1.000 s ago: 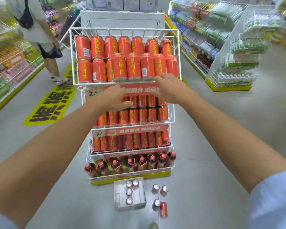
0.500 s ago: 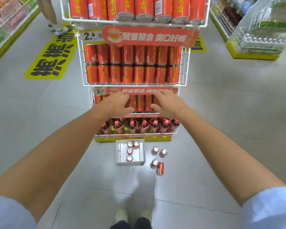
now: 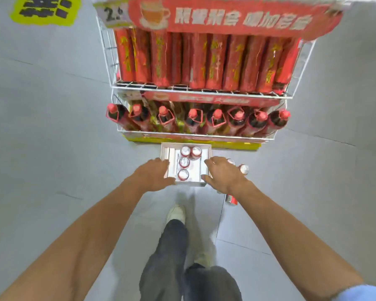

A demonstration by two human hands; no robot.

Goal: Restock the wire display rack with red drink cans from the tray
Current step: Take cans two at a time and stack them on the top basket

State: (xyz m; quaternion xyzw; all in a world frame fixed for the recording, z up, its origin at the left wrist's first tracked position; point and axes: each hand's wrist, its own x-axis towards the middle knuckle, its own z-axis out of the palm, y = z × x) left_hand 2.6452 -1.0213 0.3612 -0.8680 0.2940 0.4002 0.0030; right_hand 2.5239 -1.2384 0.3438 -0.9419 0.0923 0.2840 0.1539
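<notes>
1. Reaching down, the left hand (image 3: 153,173) is spread flat and holds nothing, at the left edge of the shallow white cardboard tray (image 3: 201,168) on the grey floor (image 3: 52,137).
2. Four upright red drink cans (image 3: 184,162) stand inside the tray, which lies just before the white wire display rack (image 3: 300,68).
3. The right hand (image 3: 223,173) is also spread and empty, at the tray's right edge, with loose cans (image 3: 244,169) beside it.
</notes>
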